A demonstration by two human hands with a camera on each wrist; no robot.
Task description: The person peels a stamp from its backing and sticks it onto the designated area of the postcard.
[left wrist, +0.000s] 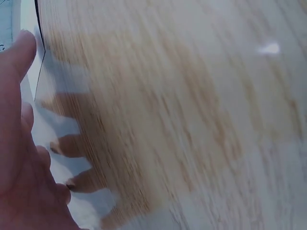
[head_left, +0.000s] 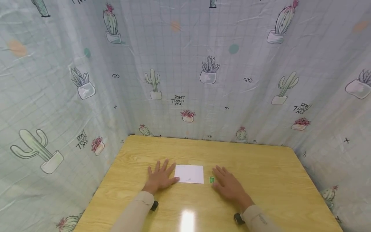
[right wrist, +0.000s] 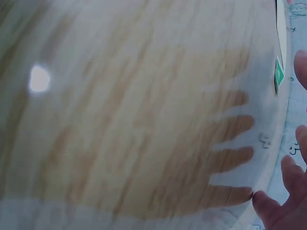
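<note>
A white rectangular piece of paper, envelope-like, lies flat on the wooden table with a tiny mark near its lower edge. My left hand rests on the tabletop at its left, fingers spread, with the thumb at the paper's lower left corner. To the right of the paper lies a small green stamp-like piece with a pale border. Beside that piece my right hand is palm down, its fingers extended. In the right wrist view the green piece shows edge-on beyond the tabletop's reflections. Neither hand holds anything.
The yellow wood-grain table is glossy and reflects a bright light near its front. A cactus-print curtain surrounds its back and both sides. Dark wrist-worn devices sit at both cuffs.
</note>
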